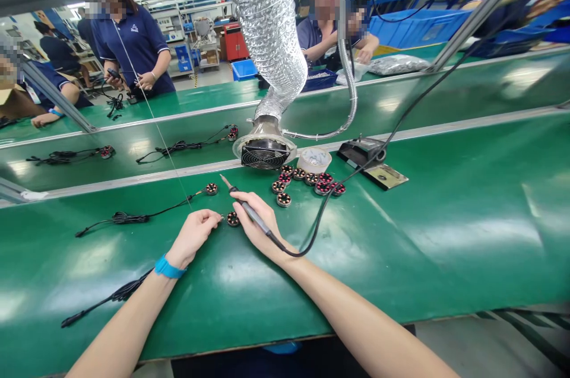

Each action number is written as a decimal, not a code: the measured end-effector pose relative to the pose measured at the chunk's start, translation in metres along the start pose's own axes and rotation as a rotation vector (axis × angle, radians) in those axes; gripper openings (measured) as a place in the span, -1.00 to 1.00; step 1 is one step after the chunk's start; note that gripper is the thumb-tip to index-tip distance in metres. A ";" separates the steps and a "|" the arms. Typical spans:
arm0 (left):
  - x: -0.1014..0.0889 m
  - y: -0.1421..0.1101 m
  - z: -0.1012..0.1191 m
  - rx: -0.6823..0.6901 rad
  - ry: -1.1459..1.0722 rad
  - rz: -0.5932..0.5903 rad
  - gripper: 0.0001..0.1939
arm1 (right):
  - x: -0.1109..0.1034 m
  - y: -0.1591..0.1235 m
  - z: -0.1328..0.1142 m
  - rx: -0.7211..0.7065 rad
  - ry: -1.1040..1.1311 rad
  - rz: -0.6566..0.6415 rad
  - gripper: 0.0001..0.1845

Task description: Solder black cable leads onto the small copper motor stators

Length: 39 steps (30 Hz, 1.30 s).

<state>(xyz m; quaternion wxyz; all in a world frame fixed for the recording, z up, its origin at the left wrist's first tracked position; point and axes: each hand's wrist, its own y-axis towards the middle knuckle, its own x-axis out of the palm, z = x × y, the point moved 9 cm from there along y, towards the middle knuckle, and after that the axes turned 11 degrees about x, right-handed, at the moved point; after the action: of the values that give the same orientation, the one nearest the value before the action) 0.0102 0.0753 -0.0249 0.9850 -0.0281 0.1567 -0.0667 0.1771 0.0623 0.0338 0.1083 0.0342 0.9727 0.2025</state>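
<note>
My right hand (258, 221) is closed around a soldering iron (252, 212), its tip pointing up and away to the left. My left hand (196, 235), wearing a blue wristband (169, 267), pinches a small bright end, apparently the wire end of a black cable (124, 290) that runs under the wrist. Between my hands a small round motor stator (232, 219) with copper windings lies on the green bench (378, 265). A thin wire (154, 114), like solder, hangs down to my left hand. Farther left, another stator (211, 189) is joined to a cable (129, 218).
Several stators (284, 199) cluster right of the iron, beside a tape roll (314, 160) and the iron stand (371, 161). A fume duct (267, 40) hangs overhead. The iron's cord (320, 212) crosses the bench. Co-workers sit beyond the rail; wired stators (107, 152) lie along a lower strip.
</note>
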 end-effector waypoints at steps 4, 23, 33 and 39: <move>0.001 -0.001 -0.001 0.001 0.011 -0.012 -0.70 | -0.020 -0.004 -0.003 0.015 0.024 0.178 -0.79; 0.003 -0.002 -0.002 -0.007 0.006 -0.040 -0.75 | -0.017 -0.011 -0.008 -0.059 0.071 0.142 -0.75; 0.003 -0.003 0.001 -0.014 0.006 -0.035 -0.74 | -0.023 -0.012 -0.011 -0.064 0.091 0.202 -0.75; 0.003 -0.003 -0.001 -0.021 -0.003 -0.038 -0.71 | -0.029 -0.010 -0.011 -0.038 0.106 0.238 -0.74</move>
<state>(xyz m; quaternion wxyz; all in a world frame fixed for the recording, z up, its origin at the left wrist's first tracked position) 0.0128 0.0719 -0.0263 0.9834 -0.0417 0.1556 -0.0835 0.2030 0.0461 0.0452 0.0326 0.1367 0.9621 0.2337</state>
